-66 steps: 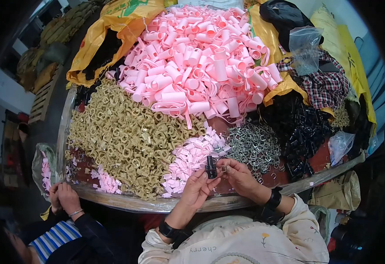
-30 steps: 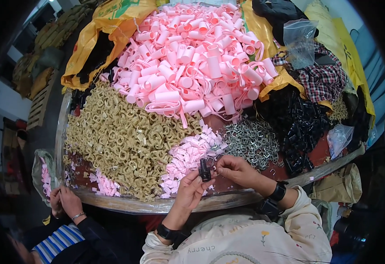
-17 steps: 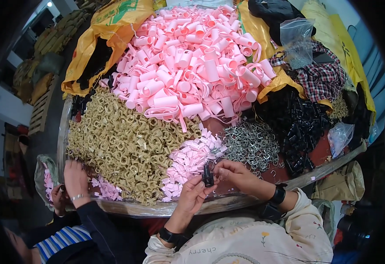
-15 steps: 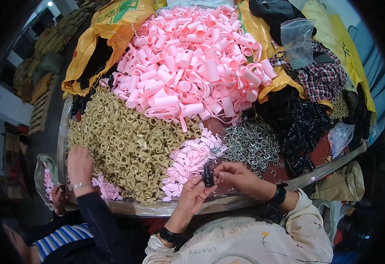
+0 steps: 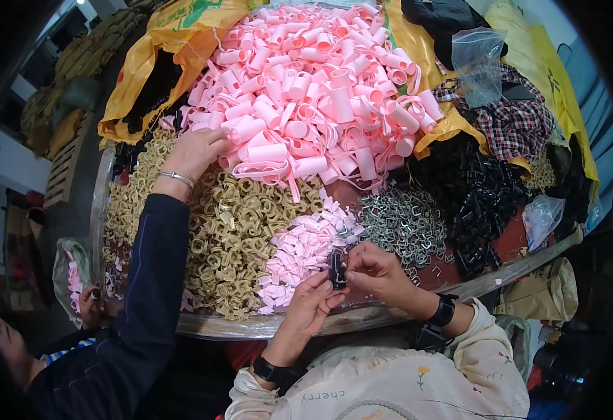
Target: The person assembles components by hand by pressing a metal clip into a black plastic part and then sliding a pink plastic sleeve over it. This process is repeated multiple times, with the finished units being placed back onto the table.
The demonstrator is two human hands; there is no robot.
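Observation:
Between the thumb and fingers of my left hand (image 5: 312,301) stands a small black plastic piece (image 5: 336,269), upright and narrow, like a clip or buckle part. My right hand (image 5: 375,271) is closed in a pinch right against its side; what sits in those fingertips, if anything, is too small to make out. Just beyond both hands lies a heap of small pale pink pieces (image 5: 299,255). Silvery metal D-shaped rings (image 5: 401,227) are piled behind my right hand.
Pink strap loops with tubes (image 5: 306,98) form a big mound at the back. Tan plastic buckles (image 5: 233,245) spread to the left, under a co-worker's arm (image 5: 149,259). Black plastic parts (image 5: 478,210) lie right, near a clear bag (image 5: 543,220). The table's wrapped edge (image 5: 250,327) runs in front.
The co-worker's hand has moved from the tan buckles up and right to the pink loops. My hands stay close together, lifting slightly, with the black piece still in my left.

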